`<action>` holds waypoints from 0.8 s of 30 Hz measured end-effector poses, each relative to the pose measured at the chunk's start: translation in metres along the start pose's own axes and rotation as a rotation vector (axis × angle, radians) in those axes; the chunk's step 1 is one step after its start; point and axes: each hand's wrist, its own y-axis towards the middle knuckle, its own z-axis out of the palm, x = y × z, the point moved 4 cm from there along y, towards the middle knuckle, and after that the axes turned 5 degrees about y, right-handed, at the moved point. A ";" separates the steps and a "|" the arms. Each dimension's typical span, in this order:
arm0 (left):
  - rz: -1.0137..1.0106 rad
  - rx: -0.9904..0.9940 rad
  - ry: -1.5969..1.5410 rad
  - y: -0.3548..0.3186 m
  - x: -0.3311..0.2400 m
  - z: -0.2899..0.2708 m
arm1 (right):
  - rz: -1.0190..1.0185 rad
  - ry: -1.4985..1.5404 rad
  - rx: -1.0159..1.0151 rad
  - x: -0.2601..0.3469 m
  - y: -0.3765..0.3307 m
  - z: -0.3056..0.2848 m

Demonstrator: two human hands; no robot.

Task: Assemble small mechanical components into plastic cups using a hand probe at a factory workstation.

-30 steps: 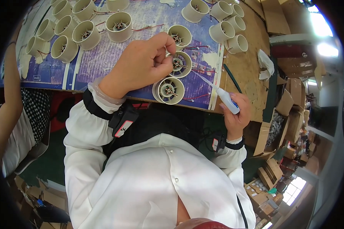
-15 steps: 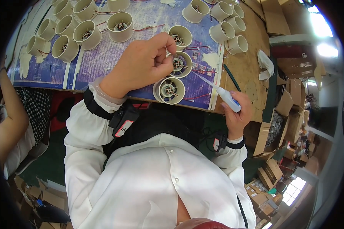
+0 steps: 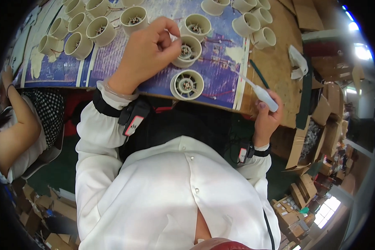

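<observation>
My left hand (image 3: 148, 56) is closed in a pinch at the left rim of a cream cylindrical fan housing (image 3: 192, 61). The fingertips cover part of that rim. Inside it show a round motor and thin spokes. One similar housing (image 3: 197, 36) stands just beyond, and another (image 3: 187, 95) sits nearer me, apart from the held one. In my right hand (image 3: 267, 116) is a small white squeeze bottle (image 3: 266, 98) with a long thin nozzle. Its tip points up and left, over the right part of the blue table covering, clear of the housings.
More cream housings (image 3: 101, 36) stand at the back left, with several others (image 3: 246, 25) at the back right. Thin red wires trail from some. A dark green stick (image 3: 259, 74) and crumpled white paper (image 3: 298, 62) lie on brown board at right. Another person's arm (image 3: 23, 114) shows at left.
The pinched housing has shifted left and away from me, opening a gap to the nearest one. My right hand has drawn the bottle right, away from the housings. The whole view has shifted slightly.
</observation>
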 end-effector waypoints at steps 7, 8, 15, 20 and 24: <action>-0.224 0.201 -0.250 -0.041 -0.012 -0.004 | -0.049 0.069 0.046 -0.007 -0.011 -0.005; -0.226 0.210 -0.241 -0.043 -0.013 -0.001 | -0.066 0.044 0.066 -0.011 -0.014 -0.007; -0.435 0.135 -0.263 -0.059 -0.013 0.007 | -0.096 0.144 0.025 -0.010 -0.025 -0.007; -0.512 0.120 -0.436 -0.061 -0.008 0.006 | -0.172 0.110 0.102 0.006 -0.024 0.006; -0.531 0.119 -0.476 -0.062 -0.006 0.004 | -0.240 0.047 0.179 0.018 -0.022 0.015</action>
